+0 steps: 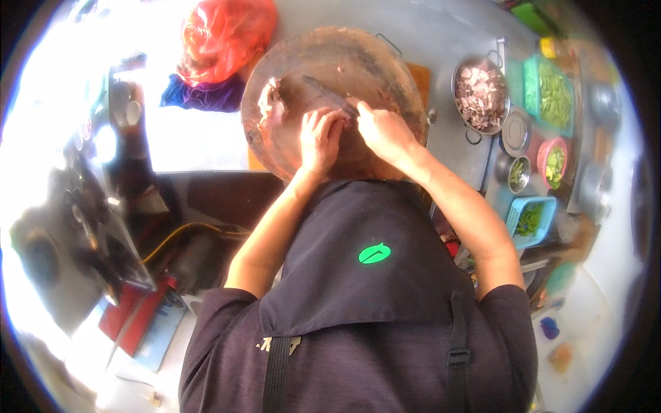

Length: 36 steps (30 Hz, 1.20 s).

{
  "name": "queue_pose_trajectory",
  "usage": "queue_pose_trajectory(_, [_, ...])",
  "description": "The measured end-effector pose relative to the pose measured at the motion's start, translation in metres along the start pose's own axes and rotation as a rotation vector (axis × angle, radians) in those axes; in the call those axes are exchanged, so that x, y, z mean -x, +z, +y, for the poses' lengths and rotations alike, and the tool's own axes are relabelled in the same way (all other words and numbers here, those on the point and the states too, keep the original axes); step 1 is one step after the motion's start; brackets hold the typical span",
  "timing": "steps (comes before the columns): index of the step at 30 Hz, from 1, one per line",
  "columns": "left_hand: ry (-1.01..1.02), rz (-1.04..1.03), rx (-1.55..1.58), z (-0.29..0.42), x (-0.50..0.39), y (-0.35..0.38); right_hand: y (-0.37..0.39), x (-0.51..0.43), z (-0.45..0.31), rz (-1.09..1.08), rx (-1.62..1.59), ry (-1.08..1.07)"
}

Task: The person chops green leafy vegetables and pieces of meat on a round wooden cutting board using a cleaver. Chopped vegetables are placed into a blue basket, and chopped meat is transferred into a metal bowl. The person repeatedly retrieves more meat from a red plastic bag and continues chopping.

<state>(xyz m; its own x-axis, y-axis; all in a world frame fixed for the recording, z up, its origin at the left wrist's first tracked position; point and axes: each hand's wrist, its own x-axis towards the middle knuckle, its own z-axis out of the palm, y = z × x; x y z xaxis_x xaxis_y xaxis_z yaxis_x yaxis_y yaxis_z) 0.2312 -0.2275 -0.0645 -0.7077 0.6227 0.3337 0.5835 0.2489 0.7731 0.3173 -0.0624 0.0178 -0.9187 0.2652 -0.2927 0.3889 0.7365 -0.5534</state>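
A large round wooden chopping block (361, 57) lies before me. My right hand (384, 126) grips a knife (328, 93) whose dark blade points up and to the left over the block. Close beside it, my left hand (321, 135) has its fingers curled down on a small piece of meat, mostly hidden beneath the fingertips. Another piece of pale, raw-looking meat (272, 102) rests near the block's left edge, apart from both hands. A tiny scrap (340, 67) sits toward the far side of the block.
Right of the block stands a two-handled metal pan (481, 95) full of cut meat. Beyond it are a green basket (532, 93), a pink basket (546, 155) and a blue basket (542, 206) of vegetables. A red plastic bag (224, 38) and a blue-purple cloth (206, 95) lie at left.
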Motion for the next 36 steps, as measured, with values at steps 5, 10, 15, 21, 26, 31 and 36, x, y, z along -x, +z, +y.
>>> queue_pose_trajectory(5, [-0.007, -0.014, -0.003, -0.001, 0.003, -0.003, -0.017, 0.064, -0.014, -0.065, 0.121, -0.002])
queue_pose_trajectory(10, [-0.008, -0.022, -0.019, -0.002, 0.0, -0.002, 0.008, 0.037, -0.02, 0.014, 0.113, 0.023])
queue_pose_trajectory(15, [0.007, -0.022, 0.005, -0.001, 0.001, -0.003, 0.001, -0.002, -0.001, -0.011, -0.007, 0.065])
queue_pose_trajectory(21, [-0.036, -0.035, -0.035, -0.006, 0.006, -0.002, -0.014, 0.07, -0.025, -0.076, 0.182, 0.014])
queue_pose_trajectory(26, [0.001, -0.012, -0.008, -0.007, 0.003, 0.0, 0.018, 0.014, -0.017, 0.048, 0.079, 0.001])
queue_pose_trajectory(31, [-0.016, 0.01, -0.004, -0.005, 0.003, -0.002, -0.001, 0.013, -0.003, 0.037, -0.034, -0.008])
queue_pose_trajectory(36, [-0.007, 0.034, 0.0, -0.008, 0.007, -0.001, -0.005, 0.069, -0.027, -0.1, 0.126, 0.073])
